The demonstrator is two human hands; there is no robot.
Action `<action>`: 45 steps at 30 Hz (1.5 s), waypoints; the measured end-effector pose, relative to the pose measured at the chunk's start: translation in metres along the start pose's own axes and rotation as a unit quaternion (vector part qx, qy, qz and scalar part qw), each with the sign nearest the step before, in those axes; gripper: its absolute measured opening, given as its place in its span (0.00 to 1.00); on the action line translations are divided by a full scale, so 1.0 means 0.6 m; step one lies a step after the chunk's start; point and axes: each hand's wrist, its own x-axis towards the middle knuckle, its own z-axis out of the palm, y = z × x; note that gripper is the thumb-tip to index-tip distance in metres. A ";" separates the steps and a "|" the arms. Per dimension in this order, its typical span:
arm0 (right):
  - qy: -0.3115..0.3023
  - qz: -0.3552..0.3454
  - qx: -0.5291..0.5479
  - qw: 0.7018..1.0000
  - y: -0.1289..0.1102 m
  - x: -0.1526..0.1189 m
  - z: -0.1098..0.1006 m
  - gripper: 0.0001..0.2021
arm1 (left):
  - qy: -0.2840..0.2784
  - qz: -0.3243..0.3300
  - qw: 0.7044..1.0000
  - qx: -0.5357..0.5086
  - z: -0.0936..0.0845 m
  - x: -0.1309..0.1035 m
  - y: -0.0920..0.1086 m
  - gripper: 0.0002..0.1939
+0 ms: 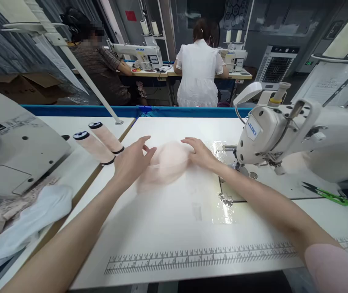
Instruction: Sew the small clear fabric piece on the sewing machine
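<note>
Landmark: sewing machine (271, 136), on the white surface (167, 228).
Fabric piece (164, 162): pale pink, blurred; lies flat just left of the machine's needle end; long axis runs left to right, toward the machine.
Your left hand (131, 160): fingers spread apart, at the fabric's far-from-machine end; clamped on nothing.
Your right hand (200, 152): flat, fingers open, pressing the machine-side end.
Thread cones (99, 142): two, lying well left of the machine.

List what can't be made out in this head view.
- Pale pink fabric piece: motion-blurred; shape and edges unclear.
- Left hand and right hand: whether either grips the fabric is unclear.
- Sewing machine needle: too small.
- Green snips: partly hidden by machine.
</note>
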 end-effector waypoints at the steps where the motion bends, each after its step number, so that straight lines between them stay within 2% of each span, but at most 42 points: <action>1: 0.017 -0.011 -0.003 1.000 -0.002 -0.009 -0.002 0.32 | -0.005 -0.010 1.000 -0.011 -0.005 -0.004 -0.002 0.28; 4: 0.020 -0.091 -0.033 0.995 0.000 -0.038 -0.010 0.29 | -0.020 -0.007 0.998 -0.066 -0.010 -0.022 -0.018 0.35; 7: -0.027 -0.166 -0.078 0.983 0.014 -0.060 -0.018 0.25 | -0.059 0.070 0.993 -0.078 -0.004 -0.044 -0.038 0.39; 10: -0.040 -0.167 -0.102 0.980 0.031 -0.071 -0.026 0.23 | -0.116 0.122 0.985 -0.044 0.006 -0.062 -0.056 0.41; 13: -0.036 -0.154 -0.123 0.980 0.037 -0.083 -0.036 0.22 | -0.148 0.153 0.977 0.020 0.010 -0.075 -0.068 0.41; 15: -0.039 -0.149 -0.129 0.980 0.033 -0.103 -0.048 0.21 | -0.139 0.176 0.973 0.048 0.011 -0.081 -0.068 0.40; 17: -0.055 -0.157 -0.130 0.977 0.026 -0.134 -0.063 0.20 | -0.087 0.223 0.970 0.048 0.012 -0.086 -0.057 0.38; 19: -0.084 -0.184 -0.124 0.972 0.018 -0.176 -0.082 0.19 | -0.013 0.291 0.956 0.042 0.015 -0.088 -0.033 0.35; 21: -0.118 -0.199 -0.123 0.965 0.014 -0.221 -0.103 0.18 | 0.026 0.355 0.934 0.037 0.022 -0.087 -0.002 0.31; 24: -0.138 -0.198 -0.142 0.960 0.020 -0.283 -0.145 0.17 | 0.031 0.402 0.914 0.037 0.033 -0.080 0.046 0.28; 27: -0.073 -0.148 -0.160 0.973 0.041 -0.329 -0.208 0.19 | 0.051 0.436 0.898 0.029 0.043 -0.074 0.090 0.27; 29: -0.007 -0.069 -0.222 0.973 0.062 -0.347 -0.259 0.18 | 0.067 0.464 0.883 0.019 0.050 -0.075 0.121 0.27; 31: 0.047 0.043 -0.342 0.938 0.085 -0.354 -0.308 0.19 | 0.069 0.497 0.864 0.026 0.062 -0.083 0.156 0.25; 34: 0.074 0.099 -0.376 0.918 0.118 -0.351 -0.359 0.17 | 0.040 0.557 0.830 0.017 0.088 -0.109 0.220 0.14; 37: 0.068 0.120 -0.386 0.912 0.137 -0.344 -0.380 0.11 | 0.017 0.625 0.779 -0.052 0.113 -0.141 0.284 0.11; 41: 0.091 0.140 -0.389 0.906 0.141 -0.339 -0.386 0.12 | 0.024 0.680 0.730 -0.056 0.128 -0.173 0.348 0.10; 43: 0.115 0.150 -0.389 0.902 0.141 -0.338 -0.387 0.12 | 0.008 0.687 0.725 -0.048 0.134 -0.178 0.372 0.11; 45: 0.140 0.153 -0.386 0.899 0.142 -0.337 -0.388 0.12 | -0.019 0.678 0.734 -0.039 0.147 -0.175 0.397 0.13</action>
